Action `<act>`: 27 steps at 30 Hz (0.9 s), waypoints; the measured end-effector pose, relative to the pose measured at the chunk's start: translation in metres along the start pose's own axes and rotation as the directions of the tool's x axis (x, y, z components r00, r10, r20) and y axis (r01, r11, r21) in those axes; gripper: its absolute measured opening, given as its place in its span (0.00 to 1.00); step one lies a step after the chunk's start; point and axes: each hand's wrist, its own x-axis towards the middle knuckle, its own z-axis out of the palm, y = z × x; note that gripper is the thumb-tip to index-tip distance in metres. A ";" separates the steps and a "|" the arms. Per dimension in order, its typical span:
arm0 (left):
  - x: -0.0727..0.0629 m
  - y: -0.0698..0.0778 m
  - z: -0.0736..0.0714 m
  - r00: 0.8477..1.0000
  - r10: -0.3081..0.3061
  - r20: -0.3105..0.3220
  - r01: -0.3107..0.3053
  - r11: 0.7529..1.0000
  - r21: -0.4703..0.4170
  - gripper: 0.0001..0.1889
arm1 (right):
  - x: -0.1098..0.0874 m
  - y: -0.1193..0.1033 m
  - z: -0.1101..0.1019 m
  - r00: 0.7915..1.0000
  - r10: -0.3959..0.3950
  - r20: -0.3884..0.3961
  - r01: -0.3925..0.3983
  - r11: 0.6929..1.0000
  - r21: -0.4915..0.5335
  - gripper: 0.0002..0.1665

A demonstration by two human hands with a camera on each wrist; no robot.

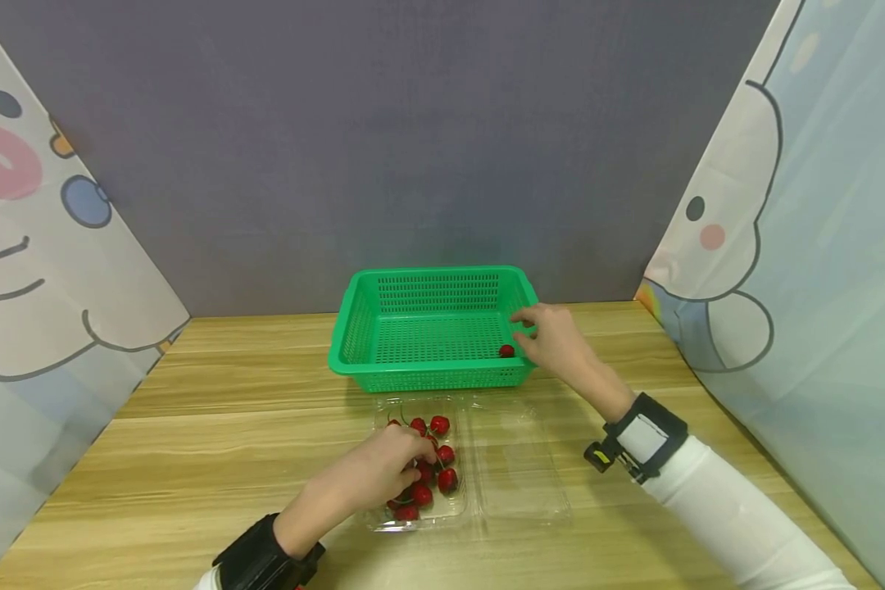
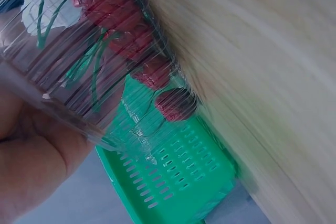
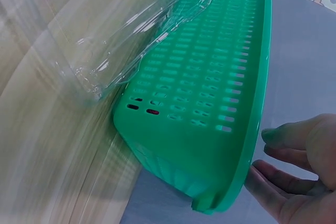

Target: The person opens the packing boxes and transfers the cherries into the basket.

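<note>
A clear plastic clamshell box (image 1: 451, 510) full of red cherries (image 1: 447, 480) with green stems lies in front of me, its lid (image 1: 519, 471) folded out to the right. My left hand (image 1: 379, 467) reaches down into the box, thumb and forefinger bent at a cherry (image 1: 424, 473); I cannot tell whether they pinch it. The left wrist view shows the cherries through the box's ribbed wall. Over the right end of a green plastic basket (image 1: 442, 377) is my right hand (image 1: 553, 336), thumb and fingers apart with nothing between them. One cherry (image 1: 506, 351) lies in the basket below its fingertips.
The basket stands just behind the box on a wood-grain table (image 1: 251, 410). A grey backdrop (image 1: 428, 147) rises behind it. Cartoon-printed panels flank the table at left (image 1: 66, 270) and right (image 1: 796, 246).
</note>
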 end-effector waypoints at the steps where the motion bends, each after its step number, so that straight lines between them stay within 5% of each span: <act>1: 0.000 0.000 0.000 1.000 0.002 -0.001 -0.002 1.000 -0.001 0.11 | 0.000 0.000 0.000 1.000 -0.005 0.001 0.005 1.000 0.001 0.15; 27: -0.011 0.002 -0.015 0.990 0.039 -0.134 -0.047 0.997 -0.057 0.10 | -0.009 -0.009 0.007 0.997 -0.075 0.026 0.076 0.996 -0.039 0.11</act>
